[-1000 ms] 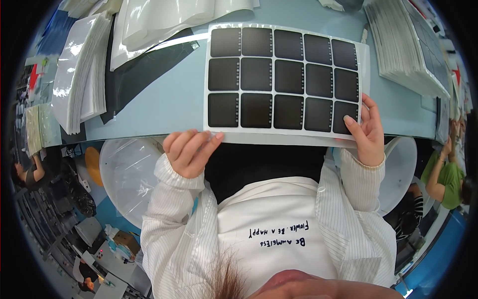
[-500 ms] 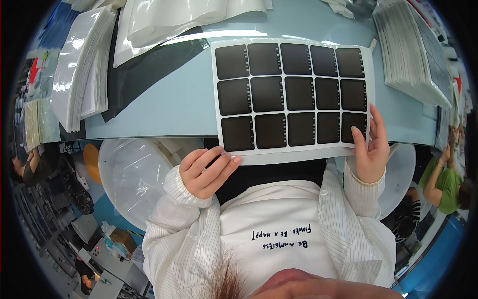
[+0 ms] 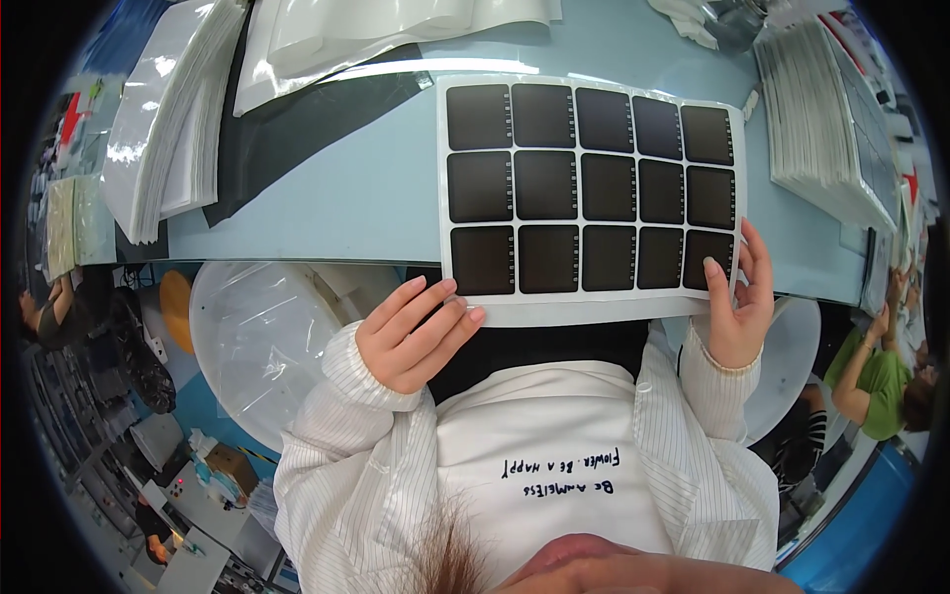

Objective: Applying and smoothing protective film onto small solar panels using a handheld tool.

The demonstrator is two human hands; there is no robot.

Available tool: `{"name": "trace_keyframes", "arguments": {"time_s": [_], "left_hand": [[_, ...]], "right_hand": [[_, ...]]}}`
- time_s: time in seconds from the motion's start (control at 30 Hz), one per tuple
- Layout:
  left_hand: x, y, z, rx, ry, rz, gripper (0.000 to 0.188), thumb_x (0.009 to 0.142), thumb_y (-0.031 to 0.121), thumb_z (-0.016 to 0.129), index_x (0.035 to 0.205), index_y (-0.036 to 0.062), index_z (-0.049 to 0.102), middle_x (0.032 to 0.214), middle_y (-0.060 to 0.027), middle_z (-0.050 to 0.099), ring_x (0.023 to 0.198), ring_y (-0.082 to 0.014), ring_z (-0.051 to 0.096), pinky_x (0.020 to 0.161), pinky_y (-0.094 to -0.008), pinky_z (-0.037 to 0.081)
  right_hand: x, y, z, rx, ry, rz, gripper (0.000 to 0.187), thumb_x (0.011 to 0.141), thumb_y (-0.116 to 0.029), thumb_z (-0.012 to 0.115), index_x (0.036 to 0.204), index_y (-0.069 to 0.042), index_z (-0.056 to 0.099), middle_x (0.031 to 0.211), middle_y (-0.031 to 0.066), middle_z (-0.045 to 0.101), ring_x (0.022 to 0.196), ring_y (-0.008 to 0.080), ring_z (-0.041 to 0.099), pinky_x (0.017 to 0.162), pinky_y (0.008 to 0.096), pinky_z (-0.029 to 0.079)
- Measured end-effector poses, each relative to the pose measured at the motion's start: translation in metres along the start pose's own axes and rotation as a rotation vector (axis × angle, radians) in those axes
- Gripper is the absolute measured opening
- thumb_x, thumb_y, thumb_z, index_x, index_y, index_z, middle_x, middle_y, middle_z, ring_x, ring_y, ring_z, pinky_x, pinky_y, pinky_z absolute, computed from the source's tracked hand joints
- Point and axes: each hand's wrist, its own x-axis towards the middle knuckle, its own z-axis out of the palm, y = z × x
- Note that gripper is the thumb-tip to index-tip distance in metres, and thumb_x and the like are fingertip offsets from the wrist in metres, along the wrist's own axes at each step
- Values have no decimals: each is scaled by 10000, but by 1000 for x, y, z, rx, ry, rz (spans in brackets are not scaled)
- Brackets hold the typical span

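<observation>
here, my right hand [image 3: 737,312] pinches the sheet [image 3: 609,188] near one corner; my left hand [image 3: 416,342] touches another, gripping or not, i can't tell.

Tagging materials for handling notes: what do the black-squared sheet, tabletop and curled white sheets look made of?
Black-squared sheet: probably coated paper or thin plastic, satin; thin edge, faint sheen.
Tabletop: likely glass or laminate, glossy; bright reflected streak.
Curled white sheets: plastic film or coated paper, can't tell which; glossy highlights along soft curves.

Pale blue table [image 3: 327,213], left sheet stack [image 3: 163,109], right sheet stack [image 3: 816,124], black sheet [image 3: 282,144], white film [image 3: 371,35]
</observation>
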Motion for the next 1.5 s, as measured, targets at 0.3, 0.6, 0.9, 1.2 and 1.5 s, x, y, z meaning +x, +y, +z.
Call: {"name": "trace_keyframes", "arguments": {"time_s": [0.3, 0.6, 0.9, 1.2, 1.5], "left_hand": [[-4, 4, 6, 53, 79, -61, 219, 716, 107, 804, 924, 125, 737, 965, 0, 696, 1038, -231, 634, 980, -403, 460], [-8, 5, 5, 141, 111, -101, 226, 697, 131, 820, 906, 176, 747, 955, 36, 703, 1021, -197, 608, 943, -364, 419], [-12, 2, 13, 124, 201, -68, 210, 675, 146, 808, 875, 187, 758, 990, 21, 705, 1004, -193, 575, 865, -331, 431], [-6, 1, 6, 87, 96, -92, 189, 785, 139, 724, 972, 151, 746, 1107, -33, 714, 1019, -217, 654, 870, -301, 436], [-4, 2, 3, 69, 60, -120, 193, 790, 135, 715, 981, 153, 735, 1093, -61, 715, 1022, -213, 668, 951, -334, 396]], "right_hand": [[1, 1, 2, 25, -5, 5, 543, 899, 11, 617, 1397, 34, 400, 1199, 129, 613, 1031, 138, 618, 872, 227, 481], [3, 3, 0, 99, -46, 23, 553, 897, 10, 621, 1399, 37, 390, 1183, 115, 636, 1025, 125, 619, 892, 233, 470], [6, 5, 0, 184, -36, 24, 539, 872, 6, 653, 1364, 18, 434, 1099, 89, 670, 932, 104, 639, 803, 202, 489], [4, 5, 1, 261, -22, 77, 545, 867, 11, 665, 1360, 36, 435, 1009, 60, 688, 906, 90, 623, 856, 207, 453], [3, 7, -3, 248, -26, 81, 565, 862, -5, 681, 1368, 33, 432, 989, 49, 687, 880, 84, 618, 830, 201, 451]]}}
